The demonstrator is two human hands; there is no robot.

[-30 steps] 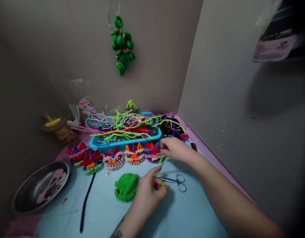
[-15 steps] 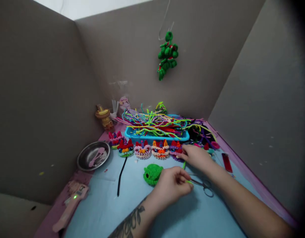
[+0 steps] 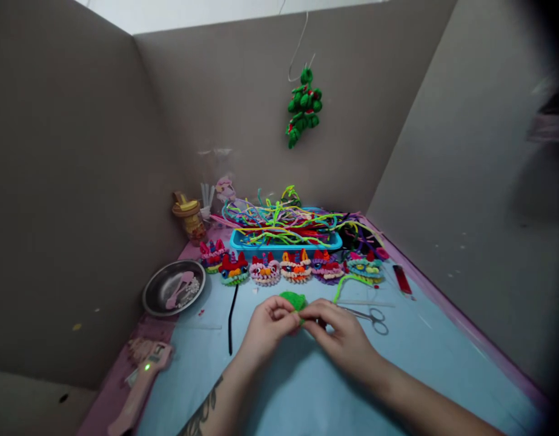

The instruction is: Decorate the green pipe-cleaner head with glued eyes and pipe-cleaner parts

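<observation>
A rounded green fuzzy piece (image 3: 292,299) is at mid-table, partly hidden behind my fingers. My left hand (image 3: 274,321) is closed in a pinch just in front of it. Fingertip to fingertip with it, my right hand (image 3: 331,327) pinches from the other side. A bit of green shows between the fingertips, but what they grip is too small to make out. Right of my right hand lie metal scissors (image 3: 374,318), their blades partly behind the hand. A bent light-green pipe cleaner (image 3: 340,287) curves behind them.
Several colourful fuzzy animal heads (image 3: 296,267) line up before a blue tray (image 3: 286,248) heaped with pipe cleaners. A steel bowl (image 3: 152,293) and a pink device with a green light (image 3: 145,375) are left. A black pipe cleaner (image 3: 231,321) lies nearer; green fuzzy ornaments (image 3: 304,109) hang behind.
My right hand has come back from the row of heads to meet my left at the green piece. My left hand has shifted left, away from the scissors. The view has moved slightly.
</observation>
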